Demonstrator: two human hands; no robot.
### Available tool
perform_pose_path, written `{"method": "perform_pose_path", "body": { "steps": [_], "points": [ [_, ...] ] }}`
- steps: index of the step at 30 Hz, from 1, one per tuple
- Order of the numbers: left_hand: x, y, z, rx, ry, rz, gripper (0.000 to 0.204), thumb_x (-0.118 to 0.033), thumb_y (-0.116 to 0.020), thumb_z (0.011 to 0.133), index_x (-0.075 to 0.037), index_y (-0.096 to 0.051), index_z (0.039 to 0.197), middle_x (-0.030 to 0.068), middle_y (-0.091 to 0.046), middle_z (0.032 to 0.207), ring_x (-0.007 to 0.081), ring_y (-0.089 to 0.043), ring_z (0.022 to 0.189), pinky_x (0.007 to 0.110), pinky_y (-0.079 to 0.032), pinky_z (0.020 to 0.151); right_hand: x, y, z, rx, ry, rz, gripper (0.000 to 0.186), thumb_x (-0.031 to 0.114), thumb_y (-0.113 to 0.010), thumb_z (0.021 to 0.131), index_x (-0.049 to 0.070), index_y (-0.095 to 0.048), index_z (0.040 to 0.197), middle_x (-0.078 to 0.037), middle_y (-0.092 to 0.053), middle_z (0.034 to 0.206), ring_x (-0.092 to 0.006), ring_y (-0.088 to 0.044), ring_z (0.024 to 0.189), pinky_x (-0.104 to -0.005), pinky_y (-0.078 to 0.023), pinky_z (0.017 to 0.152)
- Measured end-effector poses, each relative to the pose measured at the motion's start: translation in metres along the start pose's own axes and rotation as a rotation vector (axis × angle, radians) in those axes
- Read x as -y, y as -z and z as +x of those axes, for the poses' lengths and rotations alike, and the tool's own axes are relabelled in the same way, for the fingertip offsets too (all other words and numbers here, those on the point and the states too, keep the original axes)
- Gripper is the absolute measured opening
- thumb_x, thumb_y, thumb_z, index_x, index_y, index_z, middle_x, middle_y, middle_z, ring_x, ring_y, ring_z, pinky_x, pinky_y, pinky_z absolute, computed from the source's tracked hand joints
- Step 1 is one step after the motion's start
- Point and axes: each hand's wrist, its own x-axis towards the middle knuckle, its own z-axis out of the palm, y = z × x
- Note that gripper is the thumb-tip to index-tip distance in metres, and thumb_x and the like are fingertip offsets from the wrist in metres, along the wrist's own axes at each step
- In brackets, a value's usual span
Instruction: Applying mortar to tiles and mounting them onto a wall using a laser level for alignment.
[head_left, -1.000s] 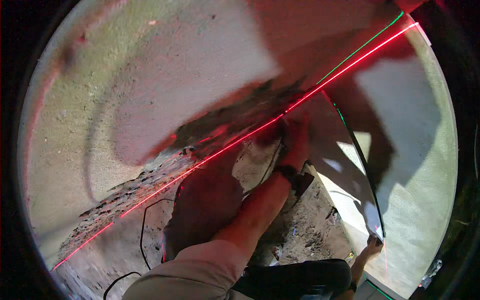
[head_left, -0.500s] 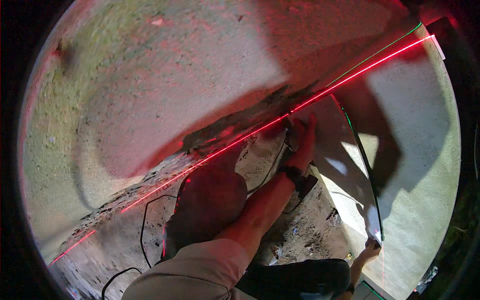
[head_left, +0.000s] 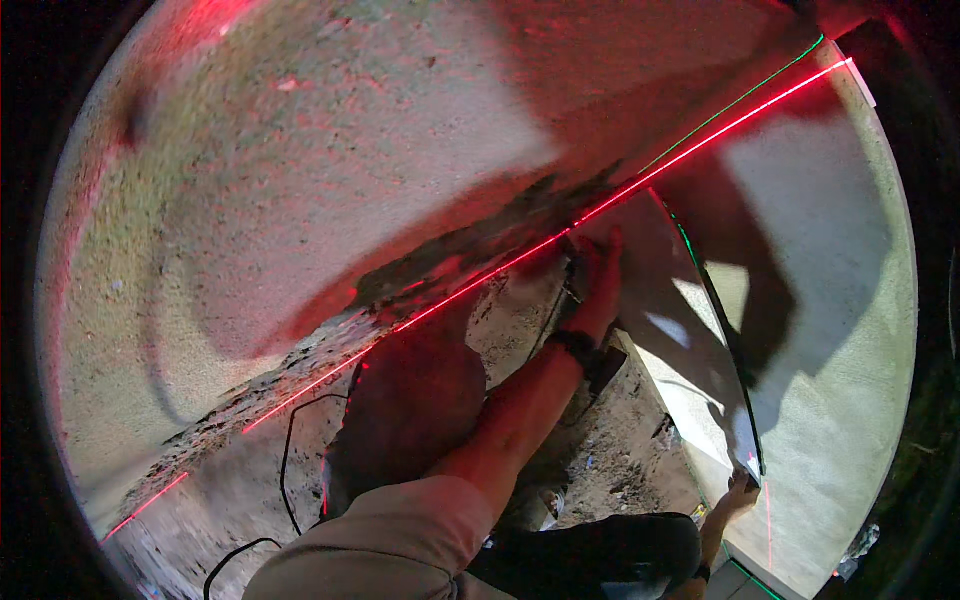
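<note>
View shifted; slab (head_left: 685, 335) between left hand (head_left: 600, 268), right hand (head_left: 740, 493).

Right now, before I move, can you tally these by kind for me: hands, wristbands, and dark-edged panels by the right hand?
Hands: 2, the left hand and the right hand
Dark wristbands: 2, one on each wrist
Dark-edged pale panel at the right hand: 1
Total: 5

Dim red shadow over bare left hand (head_left: 600, 268); contact unclear.
Bare right hand (head_left: 738, 494) small at corner of pale flat board (head_left: 702, 430), finger placement unreadable; thin black cable (head_left: 243, 546), beige fabric sleeve (head_left: 370, 545) cut by lower edge.
</note>
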Motion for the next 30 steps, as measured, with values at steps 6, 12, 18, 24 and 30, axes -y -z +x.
{"method": "perform_pose_path", "body": {
  "steps": [6,12,18,24,30],
  "points": [
    [0.0,0.001,0.002,0.002,0.005,-0.003,0.082,-0.066,-0.036,0.092,-0.008,-0.024,0.149,0.0087,-0.03,0.15,0.0234,-0.03,0.135,0.036,-0.028,0.111,-0.003,-0.004,-0.001,-0.001,-0.006,-0.041,0.04,0.024,-0.072,0.082,-0.005,-0.057,0.105,-0.016,-0.067,0.094,-0.0226,-0.067,0.073,-0.0328,-0.057,0.057],
    [0.002,0.003,0.008,0.0,0.008,-0.009,0.085,-0.069,-0.037,0.091,-0.008,-0.024,0.149,0.0083,-0.03,0.15,0.0233,-0.031,0.135,0.036,-0.028,0.111,-0.001,-0.007,-0.004,-0.008,-0.028,-0.05,0.037,0.021,-0.069,0.086,-0.008,-0.057,0.106,-0.016,-0.068,0.089,-0.02,-0.067,0.071,-0.0299,-0.057,0.057],
    [0.002,0.004,0.009,0.003,0.013,-0.024,0.088,-0.071,-0.037,0.09,-0.009,-0.024,0.149,0.008,-0.03,0.15,0.0232,-0.031,0.135,0.036,-0.028,0.111,0.006,-0.01,-0.009,-0.007,-0.039,-0.095,0.037,0.021,-0.069,0.087,-0.007,-0.056,0.106,-0.016,-0.068,0.09,-0.0205,-0.067,0.073,-0.0301,-0.057,0.057],
    [0.0,0.001,0.011,-0.017,0.106,-0.219,0.09,-0.074,-0.04,0.087,-0.011,-0.025,0.15,0.0049,-0.031,0.15,0.0228,-0.031,0.135,0.035,-0.031,0.11,0.001,-0.011,-0.008,-0.003,-0.076,0.011,0.038,0.023,-0.071,0.083,-0.005,-0.057,0.105,-0.018,-0.064,0.099,-0.0243,-0.066,0.081,-0.033,-0.058,0.061],
    [0.016,0.019,0.019,0.125,0.3,-0.303,0.085,-0.07,-0.041,0.089,-0.014,-0.025,0.15,0.0057,-0.033,0.15,0.0248,-0.033,0.135,0.035,-0.035,0.107,0.0,-0.01,-0.011,0.025,0.021,-0.007,0.042,0.027,-0.074,0.079,-0.003,-0.058,0.105,-0.016,-0.064,0.097,-0.0229,-0.065,0.08,-0.0333,-0.057,0.058]
  ]
}}
